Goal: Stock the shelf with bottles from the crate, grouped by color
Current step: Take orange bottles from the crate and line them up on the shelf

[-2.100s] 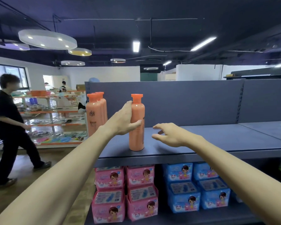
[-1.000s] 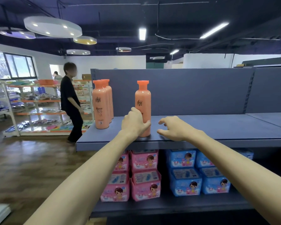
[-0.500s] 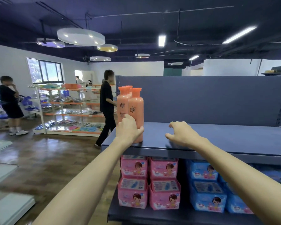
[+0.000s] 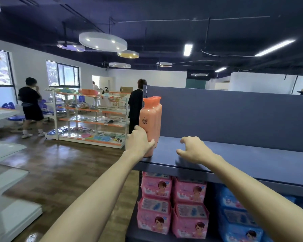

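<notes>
Our left hand (image 4: 138,141) grasped an orange bottle (image 4: 147,126) upright on the shelf (image 4: 243,159) while our right hand (image 4: 193,150) hovered, fingers loosely curled.

Pink packs (image 4: 171,203) and blue packs (image 4: 238,217) sat stacked at lower right of the frame. At left centre, a display rack (image 4: 89,117) with orange edges held small goods. Two people in black (image 4: 31,105) (image 4: 136,105) stood near it on the wooden floor (image 4: 56,165).
</notes>
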`<state>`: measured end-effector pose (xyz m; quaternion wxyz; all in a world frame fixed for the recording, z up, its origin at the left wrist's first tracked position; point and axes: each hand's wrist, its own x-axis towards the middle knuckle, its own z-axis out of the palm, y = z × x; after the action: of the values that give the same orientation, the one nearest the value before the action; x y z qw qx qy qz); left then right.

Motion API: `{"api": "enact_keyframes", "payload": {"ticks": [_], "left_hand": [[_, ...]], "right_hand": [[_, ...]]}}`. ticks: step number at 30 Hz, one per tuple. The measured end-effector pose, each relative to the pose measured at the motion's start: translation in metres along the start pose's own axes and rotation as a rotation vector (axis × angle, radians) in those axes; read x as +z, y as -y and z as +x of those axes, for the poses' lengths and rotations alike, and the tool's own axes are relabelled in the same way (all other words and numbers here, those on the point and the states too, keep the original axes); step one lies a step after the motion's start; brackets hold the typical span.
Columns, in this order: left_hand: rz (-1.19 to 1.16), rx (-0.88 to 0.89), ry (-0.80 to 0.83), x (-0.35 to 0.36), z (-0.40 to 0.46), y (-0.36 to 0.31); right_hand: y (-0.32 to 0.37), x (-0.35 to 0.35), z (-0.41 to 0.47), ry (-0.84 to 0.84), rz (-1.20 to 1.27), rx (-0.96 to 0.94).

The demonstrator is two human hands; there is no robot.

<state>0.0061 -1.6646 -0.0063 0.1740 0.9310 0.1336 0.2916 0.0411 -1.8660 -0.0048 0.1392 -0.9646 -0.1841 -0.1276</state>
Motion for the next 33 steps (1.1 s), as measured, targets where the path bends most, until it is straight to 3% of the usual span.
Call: {"api": "enact_keyframes", "payload": {"ticks": [21,33], "left_hand": [[-0.001,0.055,-0.035,0.015,0.016,0.004],[0.43,0.298,0.003,-0.004,0.001,0.009]], "right_hand": [[-0.002,0.009,0.0,-0.012,-0.052,0.079],[-0.002,-0.006,-0.012,-0.04,-0.025,0.104]]}}
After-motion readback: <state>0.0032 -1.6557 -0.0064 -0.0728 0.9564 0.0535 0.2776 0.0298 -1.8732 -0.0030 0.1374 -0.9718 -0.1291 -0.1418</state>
